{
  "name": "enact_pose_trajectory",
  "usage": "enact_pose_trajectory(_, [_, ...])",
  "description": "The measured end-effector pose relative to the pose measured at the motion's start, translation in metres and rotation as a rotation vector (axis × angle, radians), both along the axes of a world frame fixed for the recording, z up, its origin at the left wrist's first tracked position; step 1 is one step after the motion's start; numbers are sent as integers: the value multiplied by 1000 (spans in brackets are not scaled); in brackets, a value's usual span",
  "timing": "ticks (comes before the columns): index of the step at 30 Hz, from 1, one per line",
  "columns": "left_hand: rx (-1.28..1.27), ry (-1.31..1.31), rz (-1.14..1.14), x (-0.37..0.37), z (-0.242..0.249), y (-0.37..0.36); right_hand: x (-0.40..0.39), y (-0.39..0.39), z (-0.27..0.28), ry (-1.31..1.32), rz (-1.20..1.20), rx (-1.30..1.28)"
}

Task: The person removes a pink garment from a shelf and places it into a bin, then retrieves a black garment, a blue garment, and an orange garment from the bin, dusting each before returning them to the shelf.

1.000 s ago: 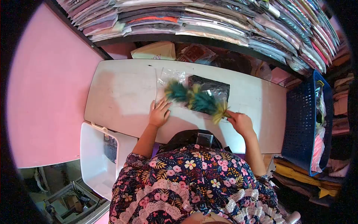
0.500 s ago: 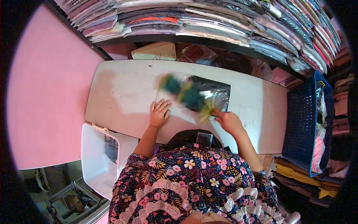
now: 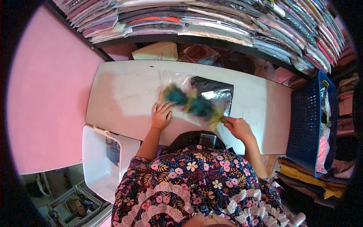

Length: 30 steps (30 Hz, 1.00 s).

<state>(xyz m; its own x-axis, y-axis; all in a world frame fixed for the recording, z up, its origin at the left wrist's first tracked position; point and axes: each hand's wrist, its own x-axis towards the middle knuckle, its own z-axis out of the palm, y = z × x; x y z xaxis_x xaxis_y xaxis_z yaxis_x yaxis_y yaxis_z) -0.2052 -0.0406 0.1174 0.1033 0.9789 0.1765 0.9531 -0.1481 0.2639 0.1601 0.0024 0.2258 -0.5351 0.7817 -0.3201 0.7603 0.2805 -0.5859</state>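
Observation:
A green and yellow fluffy duster (image 3: 200, 106), blurred by motion, is gripped by its handle end in my right hand (image 3: 238, 128). Its head lies across a clear plastic bag that holds a folded black garment (image 3: 221, 89) with a small white label. The bag's clear, unfilled part stretches left of the garment, partly hidden under the duster. My left hand (image 3: 162, 115) rests flat at the bag's lower left edge, fingers extended and close to the duster's tip.
The bag lies on a white table (image 3: 121, 94). Behind it, a shelf (image 3: 211, 40) carries stacks of bagged garments. A blue basket (image 3: 308, 121) stands at the right and a white bin (image 3: 96, 162) at the lower left. Folded cloths (image 3: 306, 176) are piled below the basket.
The duster has shifted slightly toward me and to the right, along with my right hand. My left hand has stayed in nearly the same place.

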Motion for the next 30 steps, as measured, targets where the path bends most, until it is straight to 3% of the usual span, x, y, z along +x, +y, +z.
enact_pose_trajectory(3, [60,-20,-8,4,7,0,4,-6,-1,-42,-330,94])
enact_pose_trajectory(6, [39,-42,-25,-2,-3,1,1,-15,-1,40,-196,-28])
enact_pose_trajectory(8, [-124,63,5,-10,-16,0,7,-27,-22,130,-33,18])
enact_pose_trajectory(11, [-9,-47,-11,2,2,3,14,-33,-36,65,-111,42])
enact_pose_trajectory(13, [-8,-52,-6,3,3,4,21,-36,-48,36,-396,41])
enact_pose_trajectory(16, [-2,-54,-1,2,2,4,19,-45,-66,119,-564,59])
enact_pose_trajectory(18, [8,-52,-9,2,1,6,22,-55,-81,203,-519,89])
enact_pose_trajectory(20, [24,-64,-5,1,1,7,23,-64,-87,294,-296,179])
enact_pose_trajectory(22, [26,-62,-4,1,0,8,33,-67,-90,237,-295,194])
enact_pose_trajectory(25, [32,-62,3,0,-1,8,42,-63,-100,106,-690,213])
enact_pose_trajectory(28, [62,-50,4,2,-2,8,42,-61,-101,208,-803,180])
enact_pose_trajectory(30, [96,-38,0,2,-2,11,40,-72,-101,267,-611,206])
